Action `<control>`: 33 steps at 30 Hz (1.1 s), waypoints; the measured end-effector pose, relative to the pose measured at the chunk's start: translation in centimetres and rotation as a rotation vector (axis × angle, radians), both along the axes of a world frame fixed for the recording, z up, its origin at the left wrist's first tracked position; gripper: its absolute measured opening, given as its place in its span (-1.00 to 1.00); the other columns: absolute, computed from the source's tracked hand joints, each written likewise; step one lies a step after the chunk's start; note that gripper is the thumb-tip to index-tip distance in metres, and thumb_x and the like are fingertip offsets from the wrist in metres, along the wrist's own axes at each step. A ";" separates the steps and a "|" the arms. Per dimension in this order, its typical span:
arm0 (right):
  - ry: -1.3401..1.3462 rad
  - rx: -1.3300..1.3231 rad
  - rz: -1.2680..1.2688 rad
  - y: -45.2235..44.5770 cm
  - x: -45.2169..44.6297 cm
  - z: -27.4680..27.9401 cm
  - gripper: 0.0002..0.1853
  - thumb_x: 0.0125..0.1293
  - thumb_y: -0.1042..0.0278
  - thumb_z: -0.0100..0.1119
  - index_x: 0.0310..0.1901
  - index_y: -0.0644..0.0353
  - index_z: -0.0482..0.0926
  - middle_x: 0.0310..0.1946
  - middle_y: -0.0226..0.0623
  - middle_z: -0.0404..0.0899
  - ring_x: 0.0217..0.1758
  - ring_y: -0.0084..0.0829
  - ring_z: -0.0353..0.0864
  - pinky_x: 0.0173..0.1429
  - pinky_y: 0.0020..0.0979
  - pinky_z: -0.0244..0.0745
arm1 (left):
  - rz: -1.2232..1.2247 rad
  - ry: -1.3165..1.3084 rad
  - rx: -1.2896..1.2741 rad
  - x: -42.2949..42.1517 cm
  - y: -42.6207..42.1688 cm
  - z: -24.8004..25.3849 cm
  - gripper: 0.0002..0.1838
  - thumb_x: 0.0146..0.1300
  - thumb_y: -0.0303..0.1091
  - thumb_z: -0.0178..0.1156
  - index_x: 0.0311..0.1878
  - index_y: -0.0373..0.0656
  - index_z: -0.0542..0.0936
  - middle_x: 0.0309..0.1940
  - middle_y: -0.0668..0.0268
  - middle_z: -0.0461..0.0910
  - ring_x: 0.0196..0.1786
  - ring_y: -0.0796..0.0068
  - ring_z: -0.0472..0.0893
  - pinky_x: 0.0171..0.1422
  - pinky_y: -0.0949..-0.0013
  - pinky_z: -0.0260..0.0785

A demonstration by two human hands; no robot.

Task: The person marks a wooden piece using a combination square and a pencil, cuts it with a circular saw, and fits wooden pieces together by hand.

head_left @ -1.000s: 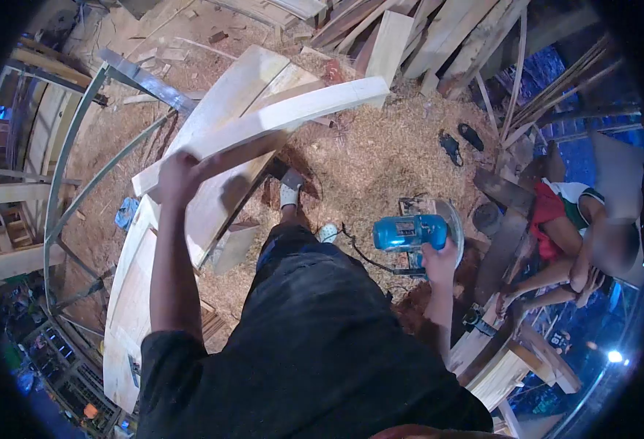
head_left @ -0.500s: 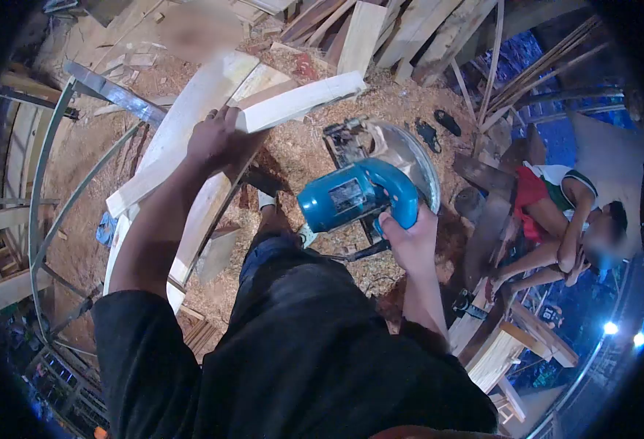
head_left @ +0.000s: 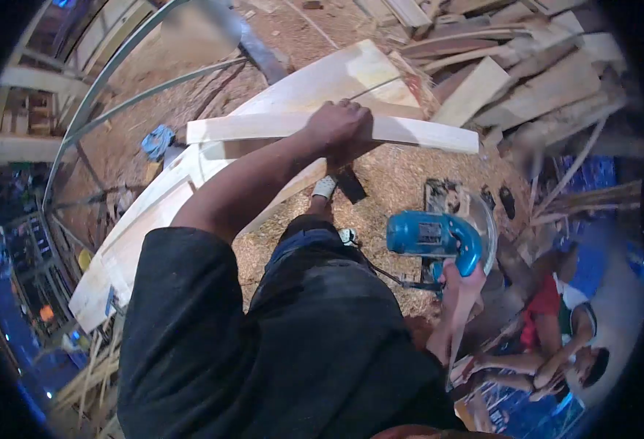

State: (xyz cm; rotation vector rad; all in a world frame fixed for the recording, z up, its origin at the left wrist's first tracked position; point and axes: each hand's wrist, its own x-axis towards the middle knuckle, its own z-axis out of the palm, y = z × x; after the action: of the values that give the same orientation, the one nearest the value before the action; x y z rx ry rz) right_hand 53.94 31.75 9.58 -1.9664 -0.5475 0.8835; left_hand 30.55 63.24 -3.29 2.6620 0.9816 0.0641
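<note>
Now | right hand [head_left: 461,282] wrapped round blue circular saw [head_left: 404,233], label [head_left: 430,233] unreadable | left hand [head_left: 341,124] gripping pale board [head_left: 426,134]

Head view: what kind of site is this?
Likely a woodworking yard or boat-building workshop: wood shavings cover the ground, rough boards lie piled beyond, and the right hand holds a blue circular saw.

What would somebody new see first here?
Probably the big blue saw, held by its handle in the right hand, over the wood shavings. Next, the long pale board above it in the picture, under the left hand. Then maybe the bright red clothing on somebody at the lower right.
</note>
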 end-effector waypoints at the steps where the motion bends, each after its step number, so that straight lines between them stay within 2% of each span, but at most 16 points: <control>1: -0.013 -0.024 0.013 -0.4 0.4 -0.2 -0.64 0.21 0.53 0.27 0.07 0.33 0.59 -0.43 -0.39 0.58 -0.49 -0.62 0.49 -0.41 -0.50 0.41 | -0.019 -0.023 0.029 0.1 0.3 -0.4 -0.47 0.13 -0.03 0.38 0.04 -0.17 0.51 -0.05 0.07 0.63 0.11 0.05 0.64 0.04 0.00 0.55; 4: -0.037 -0.065 0.016 -0.5 1.2 -1.2 -0.62 0.23 0.54 0.24 0.11 0.34 0.58 -0.42 -0.39 0.58 -0.51 -0.63 0.46 -0.43 -0.51 0.38 | 0.005 -0.040 0.015 1.3 0.9 -0.5 -0.49 0.13 -0.04 0.37 0.02 -0.18 0.52 -0.04 0.09 0.64 0.12 0.10 0.64 0.02 0.03 0.56; 9: -0.052 -0.054 0.017 -0.9 1.5 -1.2 -0.64 0.23 0.50 0.28 0.08 0.34 0.59 -0.40 -0.40 0.59 -0.50 -0.65 0.48 -0.42 -0.54 0.40 | 0.031 -0.083 -0.079 2.3 1.4 -0.2 -0.47 0.23 0.11 0.32 -0.01 -0.16 0.52 -0.07 0.02 0.62 0.04 -0.04 0.65 0.04 0.01 0.54; 10: -0.047 -0.067 -0.025 -1.1 2.1 -2.0 -0.59 0.25 0.54 0.22 0.16 0.36 0.54 -0.42 -0.39 0.58 -0.54 -0.61 0.47 -0.41 -0.52 0.42 | 0.039 -0.095 -0.086 2.3 1.3 0.0 -0.44 0.25 0.17 0.30 -0.02 -0.16 0.52 -0.08 0.01 0.61 0.02 -0.07 0.65 0.04 -0.01 0.53; 12: -0.048 -0.025 -0.022 -0.1 1.5 -1.0 -0.58 0.24 0.56 0.26 0.15 0.38 0.56 -0.39 -0.37 0.60 -0.50 -0.61 0.50 -0.40 -0.51 0.43 | -0.009 -0.213 -0.049 2.2 1.4 -0.8 -0.43 0.25 0.20 0.29 -0.05 -0.18 0.51 -0.06 0.01 0.59 0.02 -0.10 0.63 0.02 -0.05 0.53; 13: -0.026 0.055 -0.060 0.7 0.9 -0.2 -0.58 0.22 0.59 0.27 0.14 0.38 0.57 -0.39 -0.38 0.61 -0.49 -0.61 0.51 -0.40 -0.51 0.44 | 0.006 -0.153 -0.023 2.5 1.5 -1.4 -0.48 0.26 0.10 0.27 0.04 -0.14 0.51 0.03 0.06 0.58 0.11 -0.03 0.61 0.08 -0.06 0.52; 14: -0.101 0.038 -0.034 0.7 1.6 -0.7 -0.64 0.21 0.49 0.33 0.06 0.33 0.61 -0.37 -0.40 0.62 -0.45 -0.61 0.53 -0.33 -0.47 0.48 | 0.029 -0.084 0.002 2.9 1.3 -1.9 -0.51 0.26 0.00 0.24 0.13 -0.10 0.50 0.11 0.10 0.57 0.19 0.04 0.59 0.14 -0.07 0.50; 16: -0.134 -0.025 -0.016 1.4 2.2 -0.4 -0.69 0.18 0.36 0.40 -0.07 0.28 0.64 -0.36 -0.39 0.64 -0.38 -0.58 0.56 -0.24 -0.40 0.53 | 0.020 0.069 -0.022 4.1 -0.1 2.8 -0.42 0.30 0.12 0.23 0.18 -0.12 0.46 0.19 0.11 0.54 0.25 0.05 0.56 0.17 -0.05 0.50; 19: -0.105 -0.046 0.039 5.8 1.6 -1.0 -0.71 0.17 0.32 0.41 -0.13 0.29 0.63 -0.37 -0.34 0.64 -0.34 -0.55 0.58 -0.19 -0.37 0.53 | 0.028 0.048 0.087 3.4 0.9 0.9 -0.36 0.32 0.21 0.21 0.18 -0.16 0.45 0.21 0.12 0.53 0.28 0.06 0.54 0.18 -0.02 0.50; 20: -0.111 -0.041 0.061 6.8 1.4 -1.4 -0.71 0.16 0.31 0.41 -0.15 0.29 0.63 -0.38 -0.32 0.64 -0.33 -0.54 0.59 -0.18 -0.37 0.53 | 0.033 0.066 0.051 3.5 1.2 0.4 -0.37 0.31 0.19 0.23 0.18 -0.16 0.45 0.21 0.13 0.53 0.29 0.07 0.53 0.18 -0.02 0.50; 22: -0.101 -0.029 0.079 9.1 0.7 -1.5 -0.70 0.16 0.30 0.41 -0.13 0.27 0.64 -0.39 -0.31 0.64 -0.33 -0.49 0.61 -0.16 -0.34 0.54 | 0.054 0.109 -0.023 3.1 2.0 0.4 -0.38 0.30 0.15 0.25 0.19 -0.16 0.44 0.21 0.14 0.52 0.30 0.08 0.53 0.17 -0.02 0.50; 23: -0.086 -0.005 0.094 8.0 1.7 -0.8 -0.69 0.15 0.29 0.41 -0.13 0.27 0.64 -0.39 -0.30 0.65 -0.33 -0.46 0.62 -0.15 -0.32 0.55 | 0.042 0.108 0.022 3.9 0.5 1.3 -0.39 0.28 0.12 0.27 0.19 -0.15 0.44 0.20 0.15 0.53 0.30 0.10 0.53 0.16 0.00 0.51; 26: -0.171 0.115 0.167 8.0 1.9 -3.5 -0.58 0.23 0.47 0.33 0.14 0.31 0.57 -0.39 -0.40 0.60 -0.45 -0.63 0.54 -0.33 -0.52 0.48 | 0.025 0.078 0.068 3.3 1.1 0.0 -0.41 0.25 0.04 0.30 0.20 -0.14 0.44 0.16 0.19 0.53 0.29 0.15 0.53 0.12 0.04 0.53; 29: -0.203 0.125 0.183 7.3 2.8 -4.2 -0.58 0.24 0.50 0.31 0.15 0.32 0.54 -0.39 -0.36 0.59 -0.47 -0.60 0.53 -0.34 -0.51 0.47 | 0.012 -0.032 0.117 3.3 0.4 0.2 -0.46 0.23 -0.06 0.32 0.19 -0.11 0.44 0.11 0.24 0.54 0.25 0.19 0.55 0.07 0.10 0.56; 32: -0.156 0.133 0.193 7.5 3.0 -3.3 -0.59 0.24 0.52 0.30 0.14 0.31 0.53 -0.38 -0.35 0.58 -0.45 -0.58 0.53 -0.33 -0.48 0.47 | 0.008 0.007 0.016 3.8 0.2 1.6 -0.43 0.24 0.02 0.34 0.15 -0.16 0.44 0.13 0.12 0.56 0.26 0.05 0.54 0.19 0.01 0.50; 33: -0.108 0.146 0.188 7.6 2.9 -3.0 -0.60 0.24 0.53 0.30 0.12 0.31 0.54 -0.36 -0.34 0.58 -0.42 -0.57 0.54 -0.30 -0.47 0.48 | 0.009 -0.041 0.065 3.8 0.1 1.3 -0.45 0.24 0.02 0.33 0.13 -0.14 0.45 0.09 0.15 0.56 0.23 0.07 0.55 0.15 0.01 0.51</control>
State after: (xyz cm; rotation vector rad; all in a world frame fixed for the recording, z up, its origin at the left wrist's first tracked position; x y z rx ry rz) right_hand 56.88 39.39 6.54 -1.8590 -0.8473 0.8301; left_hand 34.32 63.34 -2.03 2.7040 0.9953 0.1541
